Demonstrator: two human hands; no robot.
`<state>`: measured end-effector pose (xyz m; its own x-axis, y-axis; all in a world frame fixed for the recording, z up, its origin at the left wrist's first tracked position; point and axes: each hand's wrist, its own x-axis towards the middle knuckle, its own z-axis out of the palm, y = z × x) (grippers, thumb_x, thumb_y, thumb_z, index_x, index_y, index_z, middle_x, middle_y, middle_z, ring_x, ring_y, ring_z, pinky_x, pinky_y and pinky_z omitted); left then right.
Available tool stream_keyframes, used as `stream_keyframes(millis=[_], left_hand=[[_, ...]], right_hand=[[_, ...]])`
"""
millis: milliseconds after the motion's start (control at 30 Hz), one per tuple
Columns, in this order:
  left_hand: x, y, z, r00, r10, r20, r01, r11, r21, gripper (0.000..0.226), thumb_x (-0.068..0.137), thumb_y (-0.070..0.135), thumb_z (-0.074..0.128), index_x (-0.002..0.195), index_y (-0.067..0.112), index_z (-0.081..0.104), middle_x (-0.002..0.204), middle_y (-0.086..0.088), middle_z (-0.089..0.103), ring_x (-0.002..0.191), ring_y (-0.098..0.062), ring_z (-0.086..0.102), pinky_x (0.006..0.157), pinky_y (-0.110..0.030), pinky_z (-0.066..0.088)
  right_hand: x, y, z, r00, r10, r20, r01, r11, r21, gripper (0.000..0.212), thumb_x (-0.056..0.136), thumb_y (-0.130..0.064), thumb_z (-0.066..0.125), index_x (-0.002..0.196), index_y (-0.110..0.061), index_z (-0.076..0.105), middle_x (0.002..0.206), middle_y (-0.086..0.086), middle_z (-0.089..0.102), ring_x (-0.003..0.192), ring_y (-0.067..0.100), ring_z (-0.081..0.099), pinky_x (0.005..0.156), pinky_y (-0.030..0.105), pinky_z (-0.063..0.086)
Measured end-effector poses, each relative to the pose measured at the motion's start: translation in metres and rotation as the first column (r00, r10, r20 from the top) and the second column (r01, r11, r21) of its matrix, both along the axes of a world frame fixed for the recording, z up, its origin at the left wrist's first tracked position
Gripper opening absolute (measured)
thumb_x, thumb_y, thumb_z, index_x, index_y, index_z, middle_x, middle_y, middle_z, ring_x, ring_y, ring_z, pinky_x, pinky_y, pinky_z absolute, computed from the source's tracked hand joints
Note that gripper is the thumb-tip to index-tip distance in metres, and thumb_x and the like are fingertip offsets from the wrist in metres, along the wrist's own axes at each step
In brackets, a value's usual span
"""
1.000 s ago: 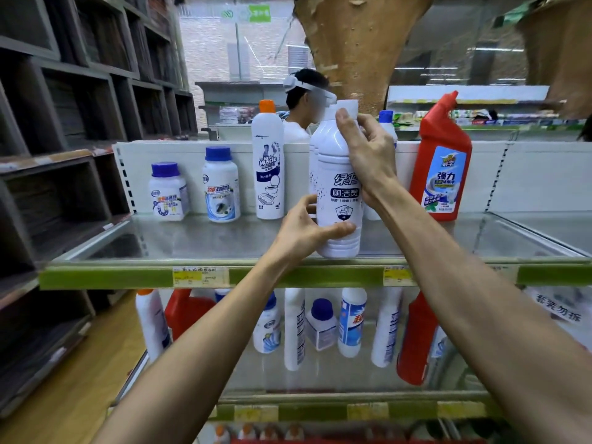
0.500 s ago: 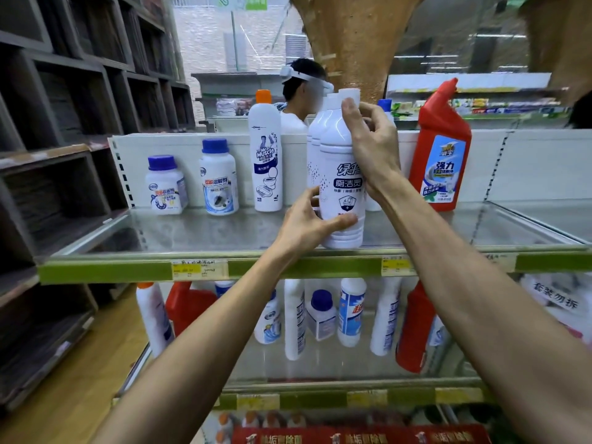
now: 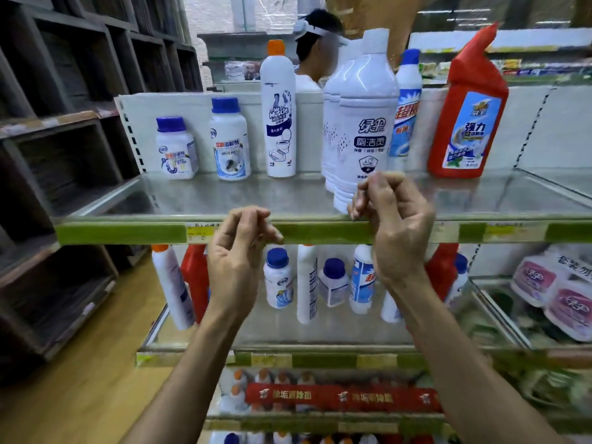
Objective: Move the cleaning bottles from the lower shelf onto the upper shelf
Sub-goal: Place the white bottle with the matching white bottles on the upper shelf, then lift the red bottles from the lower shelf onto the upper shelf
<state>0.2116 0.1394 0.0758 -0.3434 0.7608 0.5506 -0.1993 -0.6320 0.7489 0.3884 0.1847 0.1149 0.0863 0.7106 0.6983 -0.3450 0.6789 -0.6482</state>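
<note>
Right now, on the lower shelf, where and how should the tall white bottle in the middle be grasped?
Grip the tall white bottle around its straight mid-body, coming from the open front. It stands upright with small blue-capped bottles close on both sides, so wrap front-on and lift it clear forward.

Upper shelf (image 3: 288, 200) with upright cleaning bottles (image 3: 365, 123); lower shelf (image 3: 320, 334) likewise.

Both forearms are reaching up from six o'clock, bare to the elbow. The left hand (image 3: 238, 251) is hanging at nine o'clock of the right hand (image 3: 392, 225), fingers loosely curled and holding nothing. The right one is sitting slightly higher, fingers likewise curled inward and empty.
</note>
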Motion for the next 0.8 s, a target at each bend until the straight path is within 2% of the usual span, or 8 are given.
stream_keyframes(millis=[167,267,333,467,533,667,733,800], left_hand=[[-0.021,-0.004,-0.026,0.998,0.067,-0.013,-0.067,0.996,-0.050,0.023,0.097,0.028,0.052,0.087,0.017,0.070,0.073,-0.007,0.058,0.067,-0.020,0.058,0.075,-0.035,0.049],[-0.036,-0.013,-0.038,0.990,0.142,0.002,-0.141,0.985,-0.100,0.029,0.098,0.022,0.047,0.083,0.021,0.072,0.069,-0.004,0.061,0.064,-0.016,0.059,0.068,-0.028,0.053],[-0.050,-0.020,-0.047,0.980,0.197,0.007,-0.195,0.971,-0.138,0.031,0.098,0.022,0.047,0.080,0.024,0.073,0.067,0.001,0.063,0.063,-0.013,0.059,0.067,-0.025,0.053],[-0.086,-0.032,-0.066,0.965,0.262,0.019,-0.253,0.945,-0.205,0.028,0.097,0.025,0.051,0.079,0.023,0.072,0.067,-0.002,0.061,0.066,-0.019,0.056,0.071,-0.029,0.049],[-0.107,-0.031,-0.073,0.962,0.267,0.049,-0.251,0.944,-0.213,0.028,0.099,0.023,0.051,0.080,0.020,0.072,0.066,0.000,0.061,0.064,-0.015,0.056,0.069,-0.027,0.049],[-0.148,-0.027,-0.081,0.964,0.250,0.086,-0.222,0.942,-0.253,0.026,0.102,0.022,0.049,0.086,0.010,0.066,0.063,0.001,0.060,0.061,-0.016,0.054,0.065,-0.034,0.044],[-0.167,-0.026,-0.084,0.971,0.223,0.088,-0.189,0.939,-0.286,0.027,0.104,0.020,0.047,0.087,0.009,0.065,0.061,0.002,0.060,0.058,-0.015,0.055,0.064,-0.037,0.042],[-0.186,-0.024,-0.087,0.978,0.192,0.083,-0.158,0.938,-0.308,0.028,0.105,0.017,0.045,0.087,0.007,0.066,0.059,0.002,0.060,0.055,-0.015,0.055,0.065,-0.038,0.044]], right_hand=[[-0.024,-0.013,-0.039,0.997,0.047,0.060,-0.044,0.998,-0.043,0.024,0.095,-0.027,0.058,0.072,-0.019,0.065,0.058,0.000,0.056,0.053,0.021,0.050,0.055,0.043,0.042],[-0.042,-0.019,-0.061,0.983,0.103,0.152,-0.087,0.990,-0.108,0.030,0.095,-0.029,0.057,0.072,-0.011,0.063,0.058,0.003,0.056,0.053,0.021,0.050,0.053,0.038,0.043],[-0.057,-0.022,-0.073,0.974,0.155,0.168,-0.130,0.980,-0.150,0.030,0.094,-0.031,0.057,0.071,-0.013,0.064,0.058,0.004,0.056,0.053,0.019,0.050,0.052,0.036,0.043],[-0.095,-0.026,-0.097,0.959,0.174,0.223,-0.129,0.971,-0.199,0.032,0.095,-0.033,0.058,0.068,-0.015,0.064,0.056,0.001,0.056,0.052,0.016,0.050,0.051,0.035,0.042],[-0.115,-0.026,-0.110,0.951,0.182,0.249,-0.127,0.966,-0.224,0.031,0.096,-0.027,0.059,0.070,-0.012,0.065,0.056,-0.002,0.058,0.053,0.013,0.051,0.052,0.029,0.042],[-0.158,-0.015,-0.135,0.909,0.226,0.349,-0.116,0.944,-0.310,0.017,0.094,-0.026,0.063,0.079,-0.031,0.068,0.068,-0.014,0.064,0.065,0.004,0.056,0.063,0.020,0.045],[-0.181,-0.005,-0.148,0.895,0.185,0.406,-0.048,0.945,-0.324,0.012,0.094,-0.023,0.067,0.088,-0.033,0.067,0.081,-0.016,0.069,0.076,0.001,0.062,0.071,0.018,0.047],[-0.205,0.005,-0.160,0.879,0.126,0.459,0.045,0.939,-0.342,0.008,0.093,-0.026,0.070,0.097,-0.030,0.066,0.093,-0.011,0.071,0.087,0.003,0.066,0.079,0.025,0.052]])
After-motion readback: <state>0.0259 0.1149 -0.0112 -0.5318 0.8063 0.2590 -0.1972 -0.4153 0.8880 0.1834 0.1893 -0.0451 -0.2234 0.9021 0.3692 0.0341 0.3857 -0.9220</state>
